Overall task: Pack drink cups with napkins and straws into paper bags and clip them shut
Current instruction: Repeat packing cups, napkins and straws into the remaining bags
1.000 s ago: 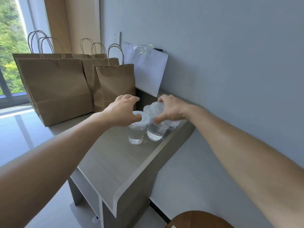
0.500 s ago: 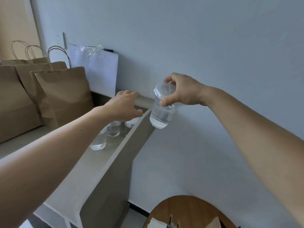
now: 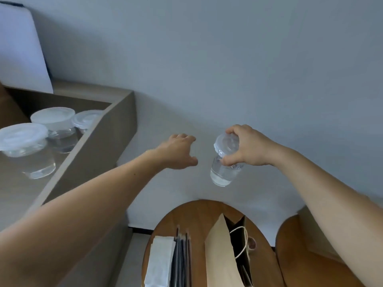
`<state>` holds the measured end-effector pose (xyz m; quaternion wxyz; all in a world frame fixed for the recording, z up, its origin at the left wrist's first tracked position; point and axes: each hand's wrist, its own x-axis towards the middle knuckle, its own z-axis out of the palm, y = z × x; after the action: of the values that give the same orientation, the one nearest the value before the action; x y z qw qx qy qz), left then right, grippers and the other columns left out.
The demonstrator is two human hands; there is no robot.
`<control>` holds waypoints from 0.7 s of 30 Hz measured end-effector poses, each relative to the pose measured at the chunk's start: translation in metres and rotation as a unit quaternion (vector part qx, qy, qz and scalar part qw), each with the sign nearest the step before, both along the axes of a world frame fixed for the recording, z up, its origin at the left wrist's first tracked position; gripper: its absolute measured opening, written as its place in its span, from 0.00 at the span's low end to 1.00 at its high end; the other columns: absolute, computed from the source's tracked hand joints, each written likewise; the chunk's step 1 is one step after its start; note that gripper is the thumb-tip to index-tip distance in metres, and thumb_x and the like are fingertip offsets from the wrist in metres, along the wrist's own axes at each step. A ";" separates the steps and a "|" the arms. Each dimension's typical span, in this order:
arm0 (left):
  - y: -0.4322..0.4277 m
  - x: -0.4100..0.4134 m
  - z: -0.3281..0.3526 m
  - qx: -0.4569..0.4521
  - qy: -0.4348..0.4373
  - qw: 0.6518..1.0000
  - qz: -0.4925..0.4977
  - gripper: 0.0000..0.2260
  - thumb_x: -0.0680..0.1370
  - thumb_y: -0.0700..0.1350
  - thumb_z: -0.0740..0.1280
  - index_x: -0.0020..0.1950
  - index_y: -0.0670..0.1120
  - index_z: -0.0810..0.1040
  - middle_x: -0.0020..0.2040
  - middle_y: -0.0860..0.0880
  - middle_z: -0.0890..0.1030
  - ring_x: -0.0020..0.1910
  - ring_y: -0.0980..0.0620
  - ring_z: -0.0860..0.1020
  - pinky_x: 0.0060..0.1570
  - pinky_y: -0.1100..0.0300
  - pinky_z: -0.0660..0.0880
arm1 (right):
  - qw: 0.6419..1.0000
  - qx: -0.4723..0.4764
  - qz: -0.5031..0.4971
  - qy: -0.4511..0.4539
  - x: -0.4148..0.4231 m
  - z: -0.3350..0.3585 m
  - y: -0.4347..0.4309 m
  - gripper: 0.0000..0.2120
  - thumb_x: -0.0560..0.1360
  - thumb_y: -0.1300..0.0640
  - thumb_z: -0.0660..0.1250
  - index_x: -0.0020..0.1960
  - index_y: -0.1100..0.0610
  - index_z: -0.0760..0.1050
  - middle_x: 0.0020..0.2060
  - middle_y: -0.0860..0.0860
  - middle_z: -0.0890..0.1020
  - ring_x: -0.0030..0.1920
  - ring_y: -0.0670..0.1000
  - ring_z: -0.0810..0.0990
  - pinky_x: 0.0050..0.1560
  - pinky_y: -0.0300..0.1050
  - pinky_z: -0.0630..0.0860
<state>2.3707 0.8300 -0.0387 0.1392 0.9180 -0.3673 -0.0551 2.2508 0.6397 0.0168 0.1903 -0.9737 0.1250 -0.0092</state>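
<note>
The right hand [image 3: 248,148] is gripping the lidded cup [image 3: 224,164] from its right, thumb and fingers curling round the rim beneath the lid, holding it tilted in the air. The left hand [image 3: 178,152] is hovering just left of the cup, apart from it, fingers loosely spread, holding nothing. Both bare forearms are stretching forward.
</note>
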 end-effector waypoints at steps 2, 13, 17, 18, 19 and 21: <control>-0.024 -0.017 -0.031 0.028 0.031 0.999 -0.025 0.35 0.75 0.56 0.67 0.79 0.48 0.58 0.76 0.46 0.63 0.75 0.44 0.60 0.70 0.48 0.64 | 1.000 0.010 -0.019 0.021 -0.015 -0.023 -0.019 0.50 0.57 0.37 0.77 0.73 0.48 0.62 0.64 0.45 0.67 0.62 0.49 0.71 0.62 0.50 0.73; -0.100 -0.106 -0.183 0.173 0.191 0.964 -0.066 0.38 0.69 0.60 0.73 0.73 0.47 0.64 0.66 0.47 0.73 0.61 0.45 0.74 0.59 0.48 0.76 | 0.994 0.042 -0.057 0.078 -0.051 -0.144 -0.089 0.53 0.54 0.37 0.74 0.74 0.49 0.60 0.66 0.47 0.66 0.61 0.51 0.70 0.51 0.47 0.70; -0.109 -0.123 -0.207 0.212 0.233 0.948 -0.053 0.48 0.66 0.61 0.76 0.79 0.47 0.56 0.68 0.47 0.73 0.63 0.43 0.74 0.61 0.48 0.75 | 0.994 0.051 -0.051 0.086 -0.052 -0.173 -0.100 0.50 0.55 0.38 0.76 0.73 0.48 0.60 0.65 0.46 0.66 0.62 0.51 0.70 0.51 0.48 0.72; -0.110 -0.127 -0.211 0.225 0.247 0.941 -0.053 0.48 0.65 0.62 0.76 0.78 0.47 0.57 0.67 0.47 0.74 0.62 0.43 0.75 0.61 0.49 0.75 | 0.993 0.055 -0.049 0.087 -0.052 -0.178 -0.102 0.50 0.56 0.38 0.76 0.72 0.48 0.60 0.64 0.46 0.66 0.62 0.50 0.70 0.52 0.48 0.73; -0.111 -0.132 -0.215 0.235 0.261 0.935 -0.053 0.48 0.65 0.63 0.77 0.77 0.47 0.58 0.67 0.46 0.74 0.62 0.43 0.75 0.60 0.49 0.76 | 0.993 0.058 -0.047 0.088 -0.053 -0.182 -0.104 0.50 0.56 0.37 0.76 0.72 0.47 0.61 0.64 0.46 0.66 0.62 0.50 0.70 0.52 0.49 0.73; -0.112 -0.141 -0.224 0.242 0.282 0.927 -0.041 0.48 0.64 0.65 0.76 0.76 0.47 0.59 0.66 0.46 0.75 0.61 0.42 0.76 0.59 0.49 0.76 | 0.993 0.064 -0.038 0.090 -0.054 -0.189 -0.105 0.50 0.56 0.37 0.76 0.72 0.47 0.60 0.65 0.46 0.66 0.62 0.51 0.70 0.53 0.49 0.72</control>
<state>2.2293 0.7177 -0.2627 0.0080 0.8543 -0.3258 -0.4049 2.1965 0.5343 -0.1727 0.2394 -0.9511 0.1788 0.0787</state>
